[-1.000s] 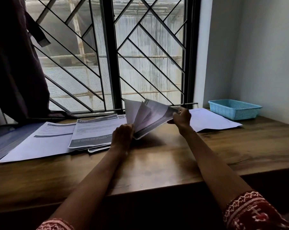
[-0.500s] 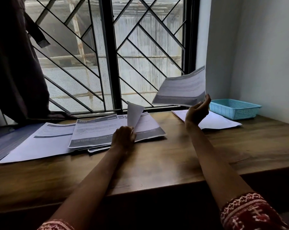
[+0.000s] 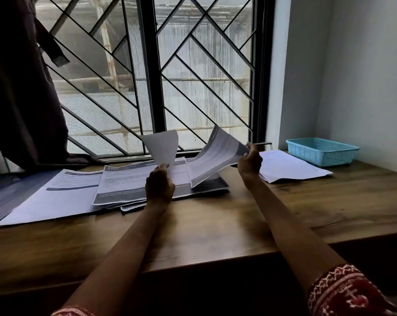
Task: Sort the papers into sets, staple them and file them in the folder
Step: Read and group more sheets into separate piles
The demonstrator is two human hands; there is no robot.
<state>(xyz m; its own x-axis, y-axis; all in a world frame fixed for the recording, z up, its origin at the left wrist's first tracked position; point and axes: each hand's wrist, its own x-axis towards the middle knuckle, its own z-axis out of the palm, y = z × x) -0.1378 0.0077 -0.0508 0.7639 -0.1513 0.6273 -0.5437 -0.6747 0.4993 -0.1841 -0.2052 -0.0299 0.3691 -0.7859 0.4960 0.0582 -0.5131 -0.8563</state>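
Head view. Wooden desk [image 3: 215, 229], brown with a slight sheen and visible grain, straight front edge running across the frame. On it, left of centre, a loose stack [image 3: 133, 185] of thin printed papers with dark header and footer bands; the top one reads "2701". A further sheet [image 3: 56, 197] lies flat to its left, overlapping a dark flat surface at the frame's left edge; cannot tell whether that is the folder.

Left hand [image 3: 160, 185] pinches the bottom corner of a blank sheet [image 3: 162, 148], held upright, its top edge curling. Right hand [image 3: 250, 164] grips the right edge of a printed sheet [image 3: 215, 158], which bows upward in an arc, its lower left end touching the stack. A white pile [image 3: 288, 167] lies flat just right of that hand. Far right, a blue plastic basket [image 3: 321, 151], rectangular with mesh walls, sits in the wall corner.

Change from half a second ago: the right hand was high, near the window frame, with a sheet lifted clear; it is now low at the stack, holding a sheet partly raised. Left hand unmoved, upright sheet taller.

Clearance: bare wood between stack and front edge, and between white pile and basket. Window grille [image 3: 193, 87] and dark cloth [image 3: 22, 87] stand behind the stack.
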